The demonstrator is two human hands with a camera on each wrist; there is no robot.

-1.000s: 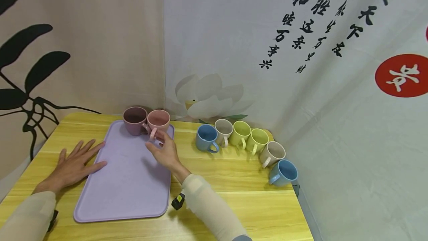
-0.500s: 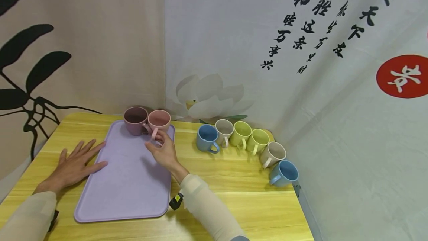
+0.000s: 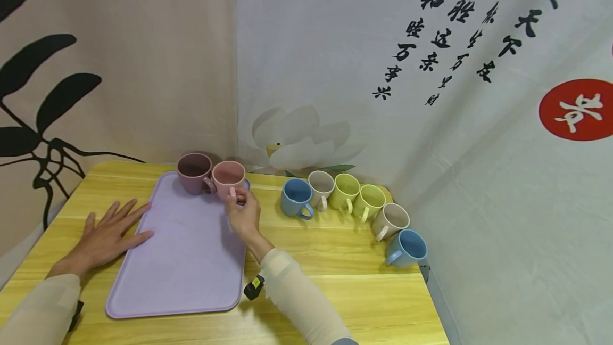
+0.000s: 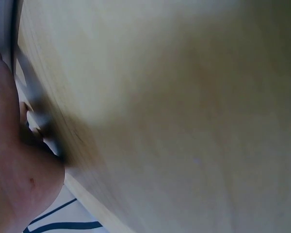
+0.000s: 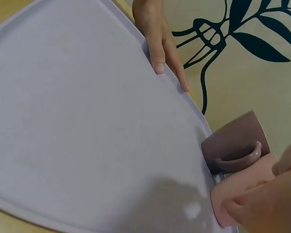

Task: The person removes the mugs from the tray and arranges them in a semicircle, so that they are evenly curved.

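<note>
Near the far right corner of the lilac tray [image 3: 182, 265], a pink mug [image 3: 226, 181] stands upright. My right hand [image 3: 245, 216] pinches its handle between thumb and fingers, and in the right wrist view that hand [image 5: 269, 206] covers part of the mug. Beside it on the left is a mauve mug [image 3: 193, 175], whose handle points toward the pink one. With fingers spread, my left hand [image 3: 104, 239] lies over the tray's left edge, its thumb and fingertips on the rim. The left wrist view catches only part of that hand [image 4: 19, 165] above the wood.
On the yellow wooden table [image 3: 306, 302], a curved row of mugs runs along the back right: a blue mug [image 3: 294, 198], a beige mug [image 3: 320, 188], two lime mugs [image 3: 346, 193], another beige mug [image 3: 391, 220] and another blue mug [image 3: 407, 247]. A printed curtain [image 3: 335, 41] hangs behind.
My right hand has shifted a little to the right, and the pink mug's handle has swung right with it. The left hand and the other mugs have stayed put.
</note>
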